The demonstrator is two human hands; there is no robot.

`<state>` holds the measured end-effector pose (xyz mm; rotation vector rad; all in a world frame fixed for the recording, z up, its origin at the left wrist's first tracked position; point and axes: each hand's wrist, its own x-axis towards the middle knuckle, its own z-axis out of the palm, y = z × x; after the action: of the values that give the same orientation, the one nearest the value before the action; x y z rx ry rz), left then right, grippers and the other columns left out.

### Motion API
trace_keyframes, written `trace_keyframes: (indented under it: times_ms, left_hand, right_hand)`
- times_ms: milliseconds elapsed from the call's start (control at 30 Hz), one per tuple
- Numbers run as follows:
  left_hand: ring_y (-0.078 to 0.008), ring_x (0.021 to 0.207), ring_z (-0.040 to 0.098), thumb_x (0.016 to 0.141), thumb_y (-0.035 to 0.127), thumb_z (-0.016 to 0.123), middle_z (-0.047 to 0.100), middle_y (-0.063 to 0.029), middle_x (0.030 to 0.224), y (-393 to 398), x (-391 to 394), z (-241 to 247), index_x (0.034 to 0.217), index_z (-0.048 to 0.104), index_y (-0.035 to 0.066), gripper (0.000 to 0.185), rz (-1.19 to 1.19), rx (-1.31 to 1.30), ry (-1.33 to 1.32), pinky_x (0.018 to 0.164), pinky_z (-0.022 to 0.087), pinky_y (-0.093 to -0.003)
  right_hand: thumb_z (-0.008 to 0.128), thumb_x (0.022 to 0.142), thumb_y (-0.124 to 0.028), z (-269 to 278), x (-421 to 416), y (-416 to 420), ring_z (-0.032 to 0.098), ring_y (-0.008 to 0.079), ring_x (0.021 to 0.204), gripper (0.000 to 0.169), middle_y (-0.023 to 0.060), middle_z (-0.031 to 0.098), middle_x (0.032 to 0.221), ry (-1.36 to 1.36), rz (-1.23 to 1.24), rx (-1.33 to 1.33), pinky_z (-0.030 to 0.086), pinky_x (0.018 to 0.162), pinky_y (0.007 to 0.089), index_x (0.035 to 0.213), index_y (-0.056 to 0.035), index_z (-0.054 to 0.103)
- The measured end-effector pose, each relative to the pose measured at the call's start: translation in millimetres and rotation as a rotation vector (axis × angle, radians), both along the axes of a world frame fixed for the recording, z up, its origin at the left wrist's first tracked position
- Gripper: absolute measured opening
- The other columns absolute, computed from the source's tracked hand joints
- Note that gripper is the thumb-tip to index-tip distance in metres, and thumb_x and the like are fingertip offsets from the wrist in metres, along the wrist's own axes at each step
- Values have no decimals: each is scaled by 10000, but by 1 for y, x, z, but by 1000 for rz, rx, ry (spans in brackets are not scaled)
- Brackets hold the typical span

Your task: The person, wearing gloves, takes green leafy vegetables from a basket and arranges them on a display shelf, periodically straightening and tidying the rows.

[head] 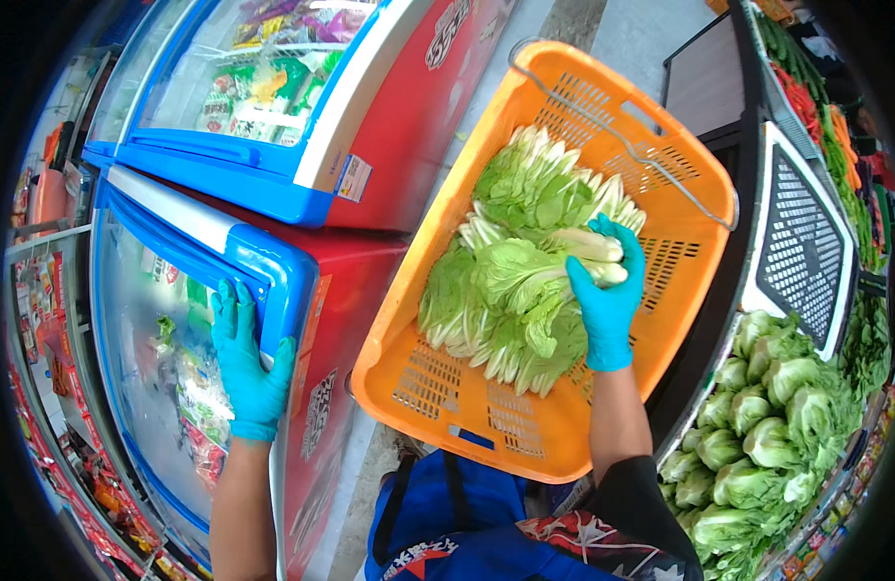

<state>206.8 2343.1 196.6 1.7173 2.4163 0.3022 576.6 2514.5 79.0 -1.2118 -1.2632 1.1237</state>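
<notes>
An orange plastic basket [389, 319] with a wire handle stands in front of me, with bunches of leafy greens [524, 189] piled inside. My right hand [611, 290], in a turquoise glove, grips a bunch of leafy greens [520, 272] by its pale stem end, over the pile. At the left, my gloved left hand [251, 356] rests on the blue corner of a chest freezer [284, 269], its fingers spread and holding nothing.
Another chest freezer [418, 109] with red sides stands at the upper left. Packaged goods fill shelves [62, 348] at the far left. On the right, a display holds heads of lettuce [752, 428], a black-and-white slotted crate [800, 240] and other vegetables.
</notes>
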Motion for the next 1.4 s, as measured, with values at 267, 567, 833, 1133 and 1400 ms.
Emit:
trace_keyframes:
  times_ms: [267,567,833,1133,1400]
  left_hand:
    - [-288,1335,372,830,70,672,361,-162,1458,-35,153,53,1432,331,11,694,-50,173,-780,1106,300,-397]
    - [-293,1280,422,737,792,516,366,-158,1439,-13,253,96,1491,163,57,1111,363,-382,-2767,1028,401,-437]
    - [-313,1292,419,919,517,485,377,-148,1453,-39,202,94,1468,277,110,714,-50,-179,-2735,1077,368,-448]
    - [-217,1095,560,916,188,606,532,-126,1280,-65,246,86,1353,409,18,508,-62,-380,-2225,891,498,-369]
    - [-224,1047,595,819,221,736,587,-142,1210,-163,252,24,1301,451,-23,611,-319,-817,-1582,873,493,-322]
  right_hand:
    - [736,727,67,117,24,-29,507,236,1197,663,137,507,1305,106,-390,161,427,1012,367,1297,-7,407]
    - [843,664,-239,215,-2,-172,515,322,1210,798,149,543,1268,-337,-97,460,305,1073,563,1343,-116,443]
    - [865,583,-59,284,-37,-270,557,277,1056,599,93,500,1155,-120,-89,518,400,1008,511,1076,-116,531]
    - [730,797,-115,251,-37,-300,526,234,1130,705,124,504,1279,94,-597,-207,435,968,353,1384,-49,346]
    - [491,978,-164,114,-42,-438,601,210,989,393,108,574,1166,933,-678,-526,518,826,329,1345,-50,412]
